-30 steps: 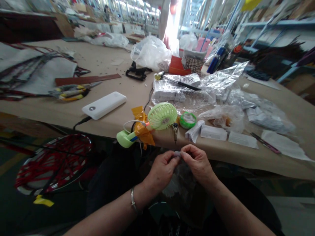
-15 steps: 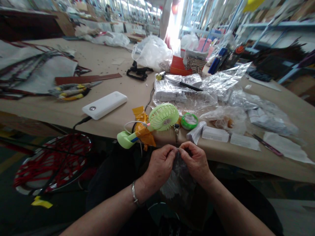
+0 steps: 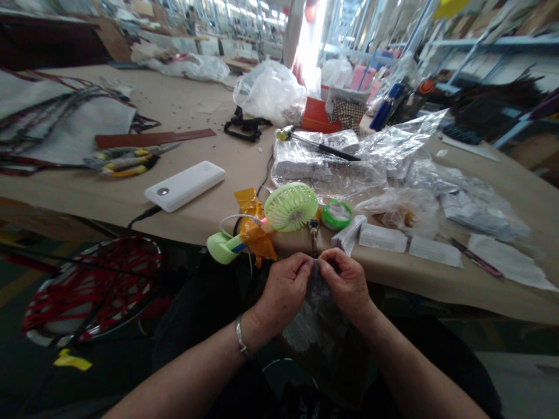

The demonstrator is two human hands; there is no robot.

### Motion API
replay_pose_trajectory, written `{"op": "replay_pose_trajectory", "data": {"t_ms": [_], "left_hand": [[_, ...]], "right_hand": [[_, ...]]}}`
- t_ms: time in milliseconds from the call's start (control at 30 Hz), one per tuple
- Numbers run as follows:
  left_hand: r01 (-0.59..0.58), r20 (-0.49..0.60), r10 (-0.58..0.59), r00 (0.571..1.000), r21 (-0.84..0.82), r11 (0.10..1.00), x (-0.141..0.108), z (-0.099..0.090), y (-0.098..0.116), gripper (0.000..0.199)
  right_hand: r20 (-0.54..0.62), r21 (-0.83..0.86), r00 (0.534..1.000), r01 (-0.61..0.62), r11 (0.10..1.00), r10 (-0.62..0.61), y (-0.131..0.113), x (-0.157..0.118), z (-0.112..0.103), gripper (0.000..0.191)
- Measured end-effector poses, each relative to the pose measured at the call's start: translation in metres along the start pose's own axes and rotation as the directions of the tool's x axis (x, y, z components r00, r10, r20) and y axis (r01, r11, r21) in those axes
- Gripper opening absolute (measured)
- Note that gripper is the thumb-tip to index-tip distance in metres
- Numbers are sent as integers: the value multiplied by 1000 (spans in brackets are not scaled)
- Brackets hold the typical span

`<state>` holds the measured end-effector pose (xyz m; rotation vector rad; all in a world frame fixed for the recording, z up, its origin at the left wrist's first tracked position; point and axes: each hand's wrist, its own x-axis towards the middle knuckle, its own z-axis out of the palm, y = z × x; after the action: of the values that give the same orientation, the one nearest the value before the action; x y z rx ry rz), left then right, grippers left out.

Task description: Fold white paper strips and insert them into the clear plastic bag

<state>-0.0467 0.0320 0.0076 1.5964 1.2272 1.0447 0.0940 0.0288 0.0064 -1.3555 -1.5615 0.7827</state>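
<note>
My left hand [image 3: 286,291] and my right hand [image 3: 347,285] meet in front of the table edge, thumbs and forefingers pinched close together. Between them hangs a clear plastic bag [image 3: 317,314], its top edge gripped by both hands; its lower part is dark and hard to make out. Just beyond my fingertips a small metal-tipped tool [image 3: 314,233] points down over the edge. Left of it lies a green handheld fan [image 3: 290,207], fixed with orange tape [image 3: 257,235]. To the right are a green round tin [image 3: 336,215] and a stack of white paper slips [image 3: 382,238].
On the table [image 3: 192,125] lie a white power bank [image 3: 184,186], pliers [image 3: 131,161], a hammer [image 3: 323,146] on plastic-wrapped bundles and tweezers [image 3: 476,258]. A round frame holding red straps [image 3: 94,291] stands below on the left.
Both hands have risen very slightly, still pinching the bag's top edge. Nothing on the table has visibly moved.
</note>
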Motion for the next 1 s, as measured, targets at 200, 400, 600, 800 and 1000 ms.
{"op": "replay_pose_trajectory", "data": {"t_ms": [200, 400, 600, 800, 1000], "left_hand": [[8, -4, -8, 1000, -16, 1000, 2, 0, 1, 21], [31, -13, -31, 999, -7, 999, 7, 1, 2, 21], [33, 0, -33, 999, -8, 999, 0, -2, 7, 20], [119, 78, -116, 990, -34, 992, -16, -2, 5, 22], [186, 178, -185, 966, 8, 982, -17, 14, -25, 24]], "right_hand": [[-5, -12, 1000, 15, 1000, -15, 1, 1, 2, 11], [-30, -7, 999, 13, 1000, -14, 0, 3, 3, 11], [-27, 44, 1000, -5, 999, 6, -3, -4, 2, 12], [65, 18, 998, -1, 1000, 0, -2, -27, -10, 12], [1, -335, 942, 317, 887, -337, 4, -27, -43, 11]]}}
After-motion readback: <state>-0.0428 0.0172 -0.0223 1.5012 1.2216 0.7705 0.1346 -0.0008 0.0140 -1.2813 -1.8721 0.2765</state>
